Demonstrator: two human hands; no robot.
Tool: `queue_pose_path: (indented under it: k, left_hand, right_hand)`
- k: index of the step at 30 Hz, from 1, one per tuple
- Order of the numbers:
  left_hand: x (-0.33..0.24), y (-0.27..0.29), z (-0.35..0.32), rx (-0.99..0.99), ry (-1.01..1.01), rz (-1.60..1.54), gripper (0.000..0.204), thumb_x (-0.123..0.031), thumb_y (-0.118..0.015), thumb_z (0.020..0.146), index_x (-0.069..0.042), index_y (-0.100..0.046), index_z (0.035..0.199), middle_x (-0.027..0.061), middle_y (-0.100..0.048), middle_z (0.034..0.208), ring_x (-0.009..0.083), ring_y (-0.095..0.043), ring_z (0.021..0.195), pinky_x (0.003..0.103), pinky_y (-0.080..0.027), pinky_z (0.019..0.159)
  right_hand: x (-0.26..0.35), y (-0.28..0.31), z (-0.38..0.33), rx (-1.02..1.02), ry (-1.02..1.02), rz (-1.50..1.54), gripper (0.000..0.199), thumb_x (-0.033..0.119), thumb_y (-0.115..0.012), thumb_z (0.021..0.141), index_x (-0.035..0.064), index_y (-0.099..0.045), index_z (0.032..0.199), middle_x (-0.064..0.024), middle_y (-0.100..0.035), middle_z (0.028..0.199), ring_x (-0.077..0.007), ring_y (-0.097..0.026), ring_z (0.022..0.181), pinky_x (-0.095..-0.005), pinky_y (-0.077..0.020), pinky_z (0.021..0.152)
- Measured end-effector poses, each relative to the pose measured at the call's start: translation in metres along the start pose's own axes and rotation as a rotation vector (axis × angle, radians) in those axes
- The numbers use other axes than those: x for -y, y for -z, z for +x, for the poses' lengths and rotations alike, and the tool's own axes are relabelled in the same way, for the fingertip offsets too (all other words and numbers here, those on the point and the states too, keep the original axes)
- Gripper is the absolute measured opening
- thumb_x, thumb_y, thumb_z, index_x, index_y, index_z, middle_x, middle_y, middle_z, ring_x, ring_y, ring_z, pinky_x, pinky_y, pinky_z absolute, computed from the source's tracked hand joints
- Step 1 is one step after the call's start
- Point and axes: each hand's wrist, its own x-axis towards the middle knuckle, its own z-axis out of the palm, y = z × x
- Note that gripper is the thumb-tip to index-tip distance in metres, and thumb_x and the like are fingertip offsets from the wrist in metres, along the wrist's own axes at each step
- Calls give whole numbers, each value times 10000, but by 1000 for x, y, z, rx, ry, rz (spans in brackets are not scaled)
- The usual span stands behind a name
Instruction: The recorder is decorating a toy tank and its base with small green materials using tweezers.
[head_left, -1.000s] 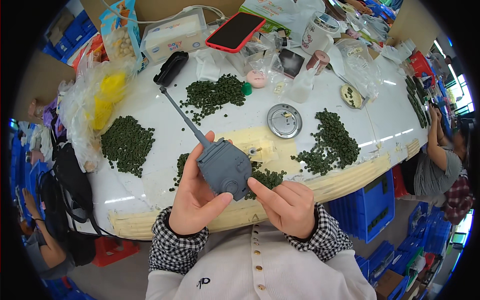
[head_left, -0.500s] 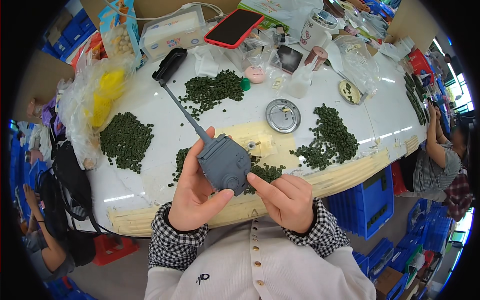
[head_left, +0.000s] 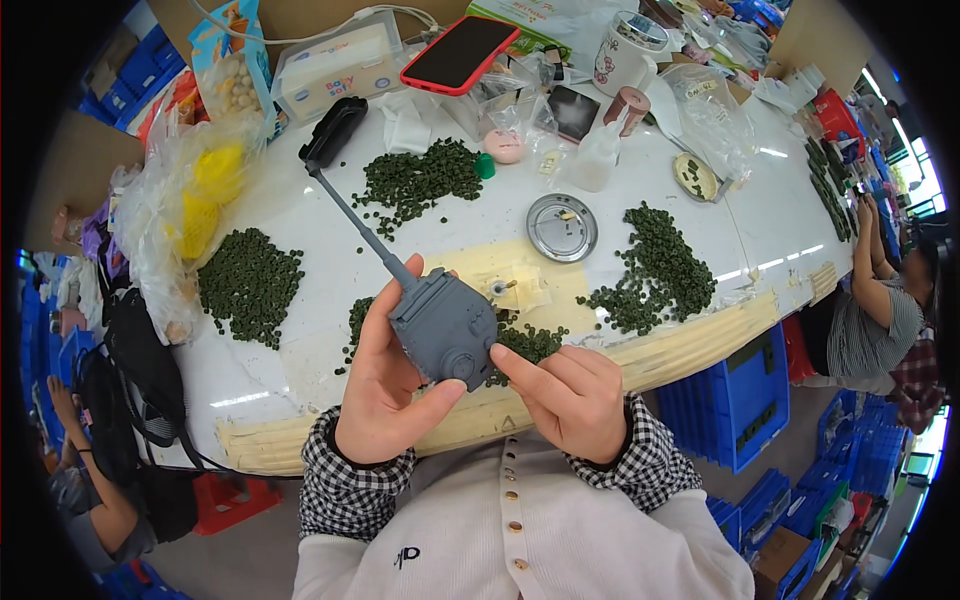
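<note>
A grey model tank turret (head_left: 448,330) with a long thin gun barrel is held above the table's near edge. My left hand (head_left: 385,400) is closed round its left and lower side, thumb on the lower edge. The barrel points up and left, its far end by a black holder-like object (head_left: 333,132). My right hand (head_left: 565,395) touches the turret's right edge with its outstretched index fingertip. Its other fingers are curled, and whatever they may hold is hidden. Behind the turret lies a pile of small dark green pieces (head_left: 530,343), partly covered.
More green piles lie at left (head_left: 250,288), centre back (head_left: 425,180) and right (head_left: 655,270). A round metal lid (head_left: 562,228), a red-cased phone (head_left: 460,55), a white squeeze bottle (head_left: 598,160) and a mug (head_left: 630,55) stand farther back. Blue crates (head_left: 725,405) are at lower right.
The view has shifted slightly. My hands and the turret keep nearly the same pose, with the right index fingertip still at the turret's edge.
</note>
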Motion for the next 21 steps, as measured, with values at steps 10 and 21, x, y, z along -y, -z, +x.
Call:
queue_pose_path:
  k: [10,21]
  left_hand:
    - [0,2,1,32,-36,-12,890,68,-639,828,-28,-101,1531,146,-172,1588,270,-291,1437,434,-351,1123]
    - [0,2,0,39,-23,-31,893,80,-640,825,-29,-101,1530,134,-115,1607,266,-275,1443,433,-369,1113]
  right_hand:
    - [1,-1,1,-5,2,7,530,27,-674,715,84,-666,1241,-5,-395,599,-154,-433,515,-297,-398,480]
    - [2,2,4,-29,-14,48,474,59,-714,768,68,-659,1239,-11,-430,596,-159,-449,513,-307,-397,478]
